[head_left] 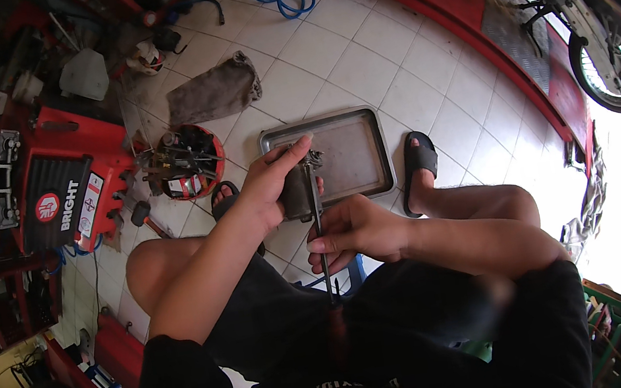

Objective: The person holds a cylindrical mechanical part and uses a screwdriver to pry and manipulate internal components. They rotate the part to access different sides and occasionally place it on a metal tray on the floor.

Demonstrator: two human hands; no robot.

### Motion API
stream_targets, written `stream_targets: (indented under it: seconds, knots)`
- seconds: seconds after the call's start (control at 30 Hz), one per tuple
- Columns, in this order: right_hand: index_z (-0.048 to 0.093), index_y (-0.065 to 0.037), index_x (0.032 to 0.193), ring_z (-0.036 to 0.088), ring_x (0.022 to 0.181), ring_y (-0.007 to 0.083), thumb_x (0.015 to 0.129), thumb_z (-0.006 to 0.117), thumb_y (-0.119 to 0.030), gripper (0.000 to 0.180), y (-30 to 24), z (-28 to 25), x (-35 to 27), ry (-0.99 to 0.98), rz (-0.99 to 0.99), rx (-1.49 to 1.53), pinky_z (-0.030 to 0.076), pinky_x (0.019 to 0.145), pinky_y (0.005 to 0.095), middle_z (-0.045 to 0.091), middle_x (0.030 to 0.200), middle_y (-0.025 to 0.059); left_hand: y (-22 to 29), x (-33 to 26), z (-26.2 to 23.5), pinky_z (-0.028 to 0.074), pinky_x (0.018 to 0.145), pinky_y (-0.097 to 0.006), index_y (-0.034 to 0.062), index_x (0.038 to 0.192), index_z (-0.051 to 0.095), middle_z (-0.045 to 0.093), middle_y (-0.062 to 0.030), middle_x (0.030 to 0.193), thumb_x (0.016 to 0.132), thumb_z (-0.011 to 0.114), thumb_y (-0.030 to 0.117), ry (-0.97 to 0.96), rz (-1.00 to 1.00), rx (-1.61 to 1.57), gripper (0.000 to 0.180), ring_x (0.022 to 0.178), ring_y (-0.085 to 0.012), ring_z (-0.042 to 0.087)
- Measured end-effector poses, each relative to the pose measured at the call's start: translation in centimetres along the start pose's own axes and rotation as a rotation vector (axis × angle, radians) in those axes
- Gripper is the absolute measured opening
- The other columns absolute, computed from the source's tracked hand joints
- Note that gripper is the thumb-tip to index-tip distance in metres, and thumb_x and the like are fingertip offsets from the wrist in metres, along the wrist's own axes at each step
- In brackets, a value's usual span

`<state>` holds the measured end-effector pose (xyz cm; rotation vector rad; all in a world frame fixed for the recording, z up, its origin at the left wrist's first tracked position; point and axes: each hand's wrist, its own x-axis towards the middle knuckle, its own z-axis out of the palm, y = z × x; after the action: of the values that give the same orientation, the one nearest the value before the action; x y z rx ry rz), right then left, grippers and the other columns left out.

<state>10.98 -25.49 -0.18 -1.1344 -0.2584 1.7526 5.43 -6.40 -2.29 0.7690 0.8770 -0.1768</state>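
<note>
both forearms come up from below, left hand [270,184] curled shut in a grip, right hand [356,231] closed just beneath it

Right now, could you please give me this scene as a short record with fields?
left hand: grips a dark cylindrical part
right hand: holds a long screwdriver, shaft upright against the part
below hands: empty metal tray on tiled floor
left side: round red tool holder, grey rag
far right: motorcycle

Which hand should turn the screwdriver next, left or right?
Probably the right hand: it already grips the screwdriver shaft. The left hand is busy holding the dark metal part above the tray.
</note>
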Motion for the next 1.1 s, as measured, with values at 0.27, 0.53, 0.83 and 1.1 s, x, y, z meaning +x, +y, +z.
stream_targets:
  seconds: [0.27, 0.53, 0.83, 1.1]
  knots:
    - [0.059, 0.006, 0.114, 0.072, 0.098, 0.0241, 0.096, 0.073, -0.029, 0.042, -0.7, 0.3, -0.7, -0.052, 0.035, 0.065, 0.06, 0.088, 0.0344, 0.072, 0.102, 0.0154, 0.2, -0.3, -0.2, 0.061, 0.062, -0.042, 0.0053, 0.101, 0.06, 0.066, -0.0098, 0.083, 0.086, 0.082, 0.037, -0.003, -0.01, -0.022, 0.042, 0.068, -0.0253, 0.07]
    - [0.058, 0.01, 0.121, 0.072, 0.1, 0.0221, 0.099, 0.065, -0.015, 0.034, -1.0, 0.5, -1.2, -0.013, 0.111, -0.212, 0.062, 0.086, 0.0322, 0.072, 0.103, 0.017, 0.4, -0.9, 0.0, 0.061, 0.062, -0.042, 0.006, 0.103, 0.062, 0.066, -0.0096, 0.084, 0.088, 0.08, 0.037, 0.003, -0.018, -0.03, 0.039, 0.069, -0.0254, 0.07]
    - [0.058, 0.006, 0.117, 0.073, 0.095, 0.0218, 0.095, 0.073, -0.019, 0.036, -1.1, 0.5, -1.9, -0.079, -0.012, -0.043, 0.061, 0.083, 0.032, 0.072, 0.1, 0.015, 0.3, -0.5, 0.0, 0.061, 0.062, -0.043, 0.006, 0.103, 0.062, 0.067, -0.0099, 0.083, 0.09, 0.078, 0.037, -0.013, -0.019, -0.011, 0.038, 0.07, -0.0254, 0.07]
    - [0.058, 0.006, 0.116, 0.074, 0.093, 0.0244, 0.093, 0.075, -0.018, 0.037, -0.4, 0.4, -1.8, -0.081, -0.088, 0.081, 0.062, 0.081, 0.0319, 0.072, 0.098, 0.0158, 0.3, -0.6, 0.0, 0.061, 0.062, -0.043, 0.006, 0.104, 0.062, 0.067, -0.0101, 0.086, 0.089, 0.079, 0.037, -0.029, -0.02, -0.02, 0.039, 0.07, -0.0259, 0.07]
